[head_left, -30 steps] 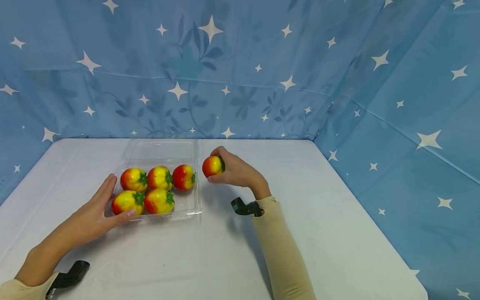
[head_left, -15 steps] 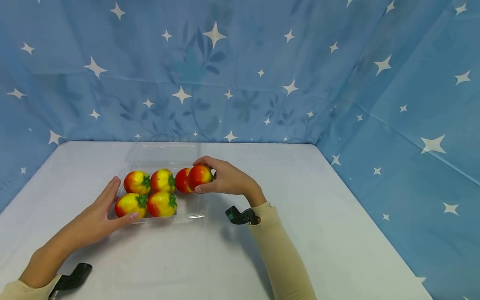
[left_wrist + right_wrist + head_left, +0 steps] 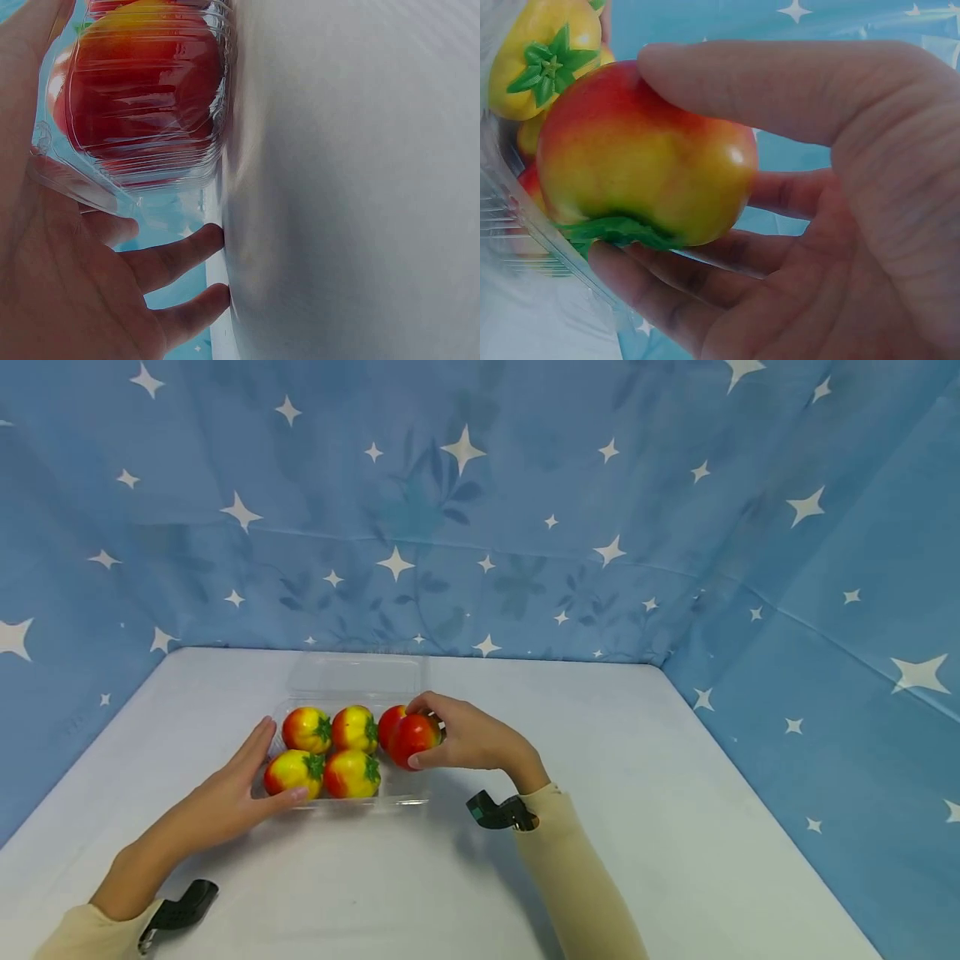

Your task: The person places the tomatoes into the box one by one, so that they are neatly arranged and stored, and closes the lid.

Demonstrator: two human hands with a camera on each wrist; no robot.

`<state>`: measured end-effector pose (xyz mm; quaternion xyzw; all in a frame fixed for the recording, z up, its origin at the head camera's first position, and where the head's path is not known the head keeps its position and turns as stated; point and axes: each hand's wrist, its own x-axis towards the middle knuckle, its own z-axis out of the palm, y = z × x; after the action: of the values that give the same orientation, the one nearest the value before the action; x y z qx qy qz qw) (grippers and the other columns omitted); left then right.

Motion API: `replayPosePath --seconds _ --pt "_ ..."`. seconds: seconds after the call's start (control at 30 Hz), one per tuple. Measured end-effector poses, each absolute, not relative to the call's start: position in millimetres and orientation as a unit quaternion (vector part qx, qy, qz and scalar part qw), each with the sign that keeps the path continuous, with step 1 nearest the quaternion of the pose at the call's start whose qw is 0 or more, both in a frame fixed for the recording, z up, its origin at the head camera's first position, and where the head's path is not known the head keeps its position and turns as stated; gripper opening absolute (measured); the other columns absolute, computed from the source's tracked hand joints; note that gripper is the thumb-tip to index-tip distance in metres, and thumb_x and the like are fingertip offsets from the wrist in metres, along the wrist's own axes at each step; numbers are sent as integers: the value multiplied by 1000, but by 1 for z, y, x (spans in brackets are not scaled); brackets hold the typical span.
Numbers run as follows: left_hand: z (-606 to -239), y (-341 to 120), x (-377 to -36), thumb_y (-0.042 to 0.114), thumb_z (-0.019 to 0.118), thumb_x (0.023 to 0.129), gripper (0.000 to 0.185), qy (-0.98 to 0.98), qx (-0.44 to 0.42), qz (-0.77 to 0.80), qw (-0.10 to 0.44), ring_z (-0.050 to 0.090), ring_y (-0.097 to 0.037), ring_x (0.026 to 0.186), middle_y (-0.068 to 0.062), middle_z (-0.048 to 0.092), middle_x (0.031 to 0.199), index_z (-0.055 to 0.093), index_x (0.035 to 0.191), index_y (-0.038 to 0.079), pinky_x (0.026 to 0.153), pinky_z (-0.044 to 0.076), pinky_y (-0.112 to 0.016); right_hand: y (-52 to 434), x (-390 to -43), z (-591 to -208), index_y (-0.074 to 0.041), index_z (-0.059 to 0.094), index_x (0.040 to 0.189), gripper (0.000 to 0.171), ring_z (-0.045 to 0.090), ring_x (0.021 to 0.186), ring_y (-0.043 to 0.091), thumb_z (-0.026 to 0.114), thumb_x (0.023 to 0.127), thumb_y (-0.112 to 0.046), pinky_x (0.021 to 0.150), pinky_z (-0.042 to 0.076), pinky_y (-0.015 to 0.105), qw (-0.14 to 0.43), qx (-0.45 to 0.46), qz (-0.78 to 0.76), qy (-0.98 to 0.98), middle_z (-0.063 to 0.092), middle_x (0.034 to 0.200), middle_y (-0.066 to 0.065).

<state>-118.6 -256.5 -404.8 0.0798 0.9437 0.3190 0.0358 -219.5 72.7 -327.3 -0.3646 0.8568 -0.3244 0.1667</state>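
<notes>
In the head view a clear plastic clamshell box (image 3: 405,789) holds several red-and-yellow fruits (image 3: 351,774) with green leafy calyxes. My right hand (image 3: 480,737) grips another such fruit (image 3: 415,739) over the box's right side, partly in front of the back-right fruit (image 3: 389,724). The right wrist view shows thumb and fingers around this fruit (image 3: 649,161), its calyx facing the fingers beside the box rim. My left hand (image 3: 225,802) rests at the box's left end, fingers straight along the side and thumb by the front edge; the left wrist view shows its fingers spread beside the box wall (image 3: 142,161).
The box's transparent lid (image 3: 356,675) lies folded back behind it. Box and hands are on a white table (image 3: 637,827). A blue star-patterned curtain (image 3: 525,510) hangs along the table's back and right side.
My right hand has carried its fruit leftward from beside the box to over its right part, turning it so more red shows. The left hand has stayed at the box; the head view has shifted slightly.
</notes>
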Motion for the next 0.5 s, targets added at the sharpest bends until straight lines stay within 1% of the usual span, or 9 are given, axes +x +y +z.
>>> replayPosePath --seconds 0.2,0.5 --pt "-405 -256 -117 57 62 88 109 944 81 318 26 10 -48 145 -16 -7 163 -7 156 7 104 22 -73 72 -218 -332 -19 50 125 57 56 109 15 81 78 -26 81 55 24 175 -373 -321 853 56 123 -3" --pt "-410 -256 -118 59 63 87 109 946 81 315 15 13 -46 146 -13 -4 164 -4 157 9 107 22 -70 70 -215 -332 -18 51 125 58 55 109 14 82 77 -26 81 55 25 178 -369 -305 860 57 122 -3"
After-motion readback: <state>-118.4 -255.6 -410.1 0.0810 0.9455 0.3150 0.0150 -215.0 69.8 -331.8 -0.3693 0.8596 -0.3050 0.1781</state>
